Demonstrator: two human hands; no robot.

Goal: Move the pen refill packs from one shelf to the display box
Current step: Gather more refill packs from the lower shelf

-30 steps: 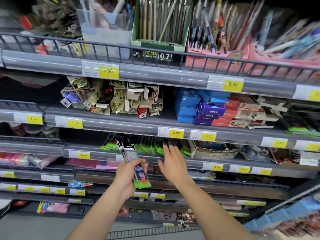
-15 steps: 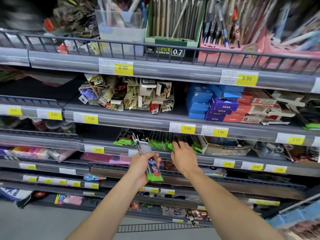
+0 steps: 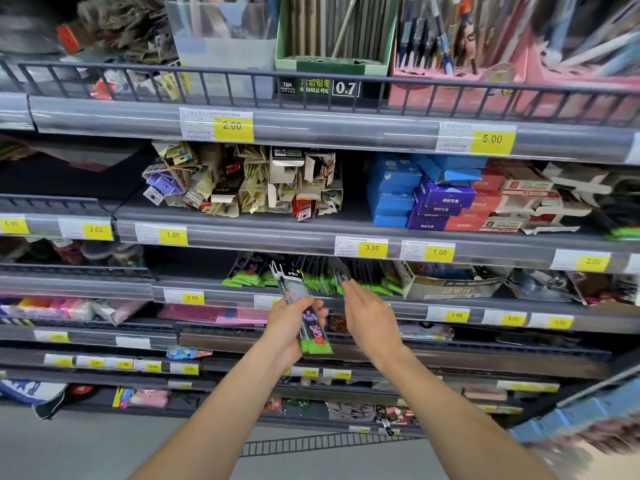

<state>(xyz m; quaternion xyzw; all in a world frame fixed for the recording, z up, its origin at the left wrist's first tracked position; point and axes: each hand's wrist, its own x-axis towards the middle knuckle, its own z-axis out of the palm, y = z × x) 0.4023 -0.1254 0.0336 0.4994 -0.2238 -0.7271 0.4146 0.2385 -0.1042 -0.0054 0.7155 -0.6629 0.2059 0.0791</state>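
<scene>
My left hand (image 3: 285, 329) grips a small bundle of pen refill packs (image 3: 314, 336), black with green bottoms and a pink cartoon pig, in front of the third shelf. More of the same packs (image 3: 247, 277) lie in a row on that shelf. My right hand (image 3: 367, 313) reaches into the row, its fingertips pinching one pack (image 3: 340, 271) that stands lifted above the others. A cardboard display box (image 3: 450, 289) sits on the same shelf just right of the row.
Grey shelf rails with yellow price tags (image 3: 372, 248) cross the view. Above are small carded packets (image 3: 242, 181), blue and red boxes (image 3: 440, 199) and pen tubs behind a wire rail (image 3: 332, 81). Lower shelves hold pink packs (image 3: 214, 315).
My view has moved closer to the shelf. My right hand went from lying flat on the row to lifting one pack out of it. The left hand keeps holding its bundle.
</scene>
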